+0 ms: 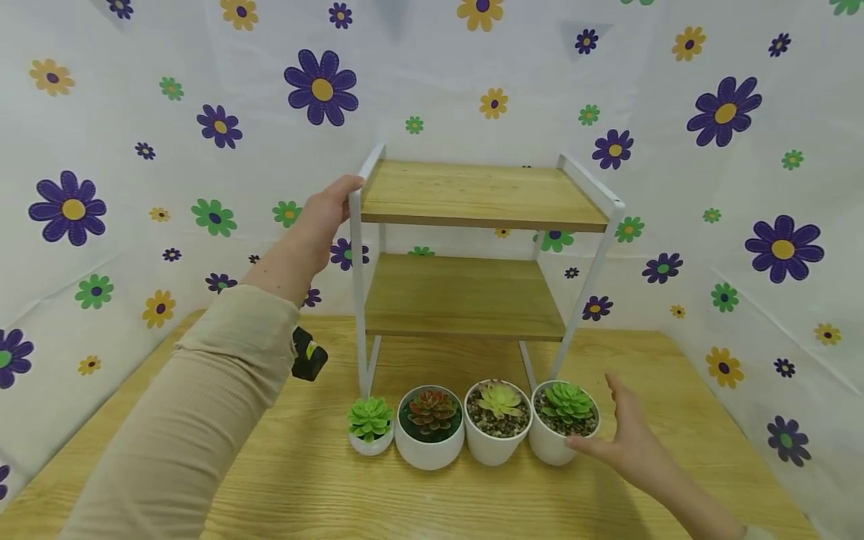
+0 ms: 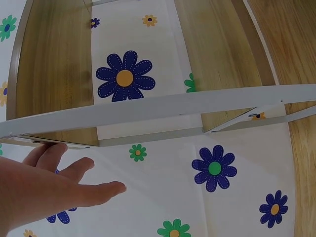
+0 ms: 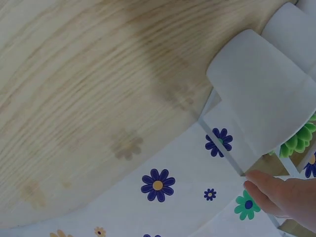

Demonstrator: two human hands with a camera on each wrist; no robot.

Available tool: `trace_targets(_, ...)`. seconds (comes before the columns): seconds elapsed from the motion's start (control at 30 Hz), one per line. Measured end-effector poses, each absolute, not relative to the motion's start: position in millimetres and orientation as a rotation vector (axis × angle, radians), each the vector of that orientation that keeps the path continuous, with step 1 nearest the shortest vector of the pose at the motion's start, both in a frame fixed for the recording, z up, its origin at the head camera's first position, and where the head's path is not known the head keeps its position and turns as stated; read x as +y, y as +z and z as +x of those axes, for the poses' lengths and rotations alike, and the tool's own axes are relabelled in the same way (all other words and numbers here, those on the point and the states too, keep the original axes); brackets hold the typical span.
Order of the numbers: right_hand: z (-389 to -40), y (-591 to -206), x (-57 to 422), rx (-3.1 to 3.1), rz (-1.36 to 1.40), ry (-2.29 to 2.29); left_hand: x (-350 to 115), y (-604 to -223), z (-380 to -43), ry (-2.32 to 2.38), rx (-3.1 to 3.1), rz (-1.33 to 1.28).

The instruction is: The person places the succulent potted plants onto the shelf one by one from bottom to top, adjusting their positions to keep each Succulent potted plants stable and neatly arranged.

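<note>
My left hand point(image 1: 331, 210) is at the upper left corner of a two-tier shelf point(image 1: 466, 196) with wooden boards and a white frame. In the left wrist view, that hand point(image 2: 64, 180) touches the side of the frame, some fingers stretched out beside it. My right hand point(image 1: 631, 442) is spread beside the rightmost white pot point(image 1: 550, 448), which holds a green succulent point(image 1: 567, 401); the thumb tip overlaps the pot's rim in the head view. The right wrist view has the fingers point(image 3: 276, 190) close to the same pot point(image 3: 261, 89).
Left of that pot stand a white pot point(image 1: 496, 450) with a pale yellow-green succulent, a wider one point(image 1: 430, 454) with a reddish succulent, and a small one point(image 1: 370, 447) with a green succulent. All line up before the shelf on the wooden table point(image 1: 324, 480). Flower-patterned cloth point(image 1: 432, 82) surrounds it.
</note>
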State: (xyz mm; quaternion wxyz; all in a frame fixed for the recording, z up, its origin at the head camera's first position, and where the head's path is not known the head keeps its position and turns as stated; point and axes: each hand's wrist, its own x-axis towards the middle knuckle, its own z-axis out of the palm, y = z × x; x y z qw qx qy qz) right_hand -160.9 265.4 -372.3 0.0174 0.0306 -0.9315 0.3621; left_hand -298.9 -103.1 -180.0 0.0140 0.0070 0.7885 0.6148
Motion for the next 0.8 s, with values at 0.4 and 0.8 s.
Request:
trace_targets(0.4, -165, -391, 267, -2.869, 0.166, 1.246, -104, -181, -299, 1.889, 2.471, -0.002)
trace_targets(0.8, -171, -394, 266, -2.898, 0.110, 1.375, -102, -179, -297, 1.894, 2.449, -0.031)
